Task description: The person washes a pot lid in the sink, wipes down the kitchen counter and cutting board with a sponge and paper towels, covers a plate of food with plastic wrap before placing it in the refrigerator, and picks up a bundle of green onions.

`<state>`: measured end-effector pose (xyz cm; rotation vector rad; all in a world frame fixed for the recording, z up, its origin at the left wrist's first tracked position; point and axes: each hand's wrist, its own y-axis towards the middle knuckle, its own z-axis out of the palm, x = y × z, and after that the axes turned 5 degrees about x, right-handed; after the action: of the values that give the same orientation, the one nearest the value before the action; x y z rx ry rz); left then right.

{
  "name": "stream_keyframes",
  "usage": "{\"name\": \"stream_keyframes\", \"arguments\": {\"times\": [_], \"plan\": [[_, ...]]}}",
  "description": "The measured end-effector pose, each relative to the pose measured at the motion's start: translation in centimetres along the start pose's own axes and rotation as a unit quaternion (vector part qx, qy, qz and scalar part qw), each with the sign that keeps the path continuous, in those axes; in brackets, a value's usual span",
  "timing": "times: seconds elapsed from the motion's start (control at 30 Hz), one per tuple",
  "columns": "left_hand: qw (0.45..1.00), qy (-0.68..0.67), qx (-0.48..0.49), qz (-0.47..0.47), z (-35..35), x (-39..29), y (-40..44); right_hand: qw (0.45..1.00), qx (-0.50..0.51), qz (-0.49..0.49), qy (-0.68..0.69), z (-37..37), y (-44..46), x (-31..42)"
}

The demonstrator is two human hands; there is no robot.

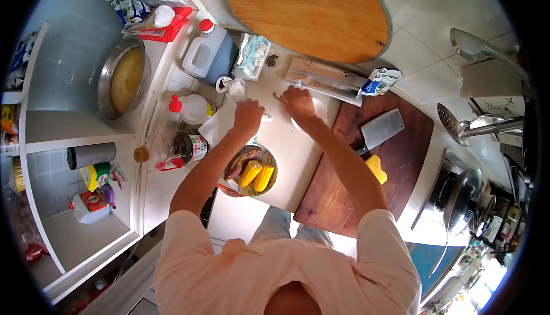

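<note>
Corn is already sitting in a food bowl; counter work is looking unfinished, what's left unclear; a white bowl is resting on the counter beside the right hand, looking round, plain, partly hidden by that arm; right fingers are bending near a brown scrap, left hand is curling by a white sheet; can't tell whether either is gripping.

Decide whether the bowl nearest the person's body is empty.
Not empty: two yellow corn cobs and reddish-brown pieces lie inside.
</note>
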<state>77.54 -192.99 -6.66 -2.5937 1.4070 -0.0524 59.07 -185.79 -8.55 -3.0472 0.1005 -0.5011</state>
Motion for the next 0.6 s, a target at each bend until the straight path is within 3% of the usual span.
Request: {"name": "stream_keyframes", "arguments": {"times": [0.1, 0.13, 0.23, 0.3, 0.4, 0.43, 0.53, 0.6], "plan": [[0.982, -0.163, -0.093, -0.031, -2.6, 1.0, -0.8, 0.995, -0.099, -0.004, 0.018, -1.5, -4.3, -3.0], [0.974, -0.187, -0.121, -0.042, -3.4, 1.1, -1.0, 0.998, -0.049, 0.009, 0.028, -2.7, -5.8, -3.7], [0.948, -0.249, -0.189, -0.056, -4.2, 0.2, -1.1, 0.996, -0.069, 0.008, 0.048, -2.3, -9.5, -5.3], [0.938, -0.292, -0.168, -0.080, -4.5, -1.5, -1.2, 0.987, -0.124, 0.019, 0.099, -2.8, -10.5, -6.1], [0.922, -0.332, -0.180, -0.087, -4.2, -4.7, -2.4, 0.977, -0.125, 0.115, 0.126, -1.3, -10.2, -8.0], [0.911, -0.363, -0.173, -0.092, -3.4, -5.7, -3.1, 0.977, -0.145, 0.099, 0.119, -0.4, -9.7, -8.6], [0.881, -0.438, -0.141, -0.111, -0.7, -9.0, -5.8, 0.964, -0.061, 0.186, 0.182, 1.5, -8.3, -9.0], [0.889, -0.423, -0.136, -0.107, 0.6, -11.2, -8.0, 0.959, -0.037, 0.203, 0.196, 1.7, -7.7, -8.8]]}}
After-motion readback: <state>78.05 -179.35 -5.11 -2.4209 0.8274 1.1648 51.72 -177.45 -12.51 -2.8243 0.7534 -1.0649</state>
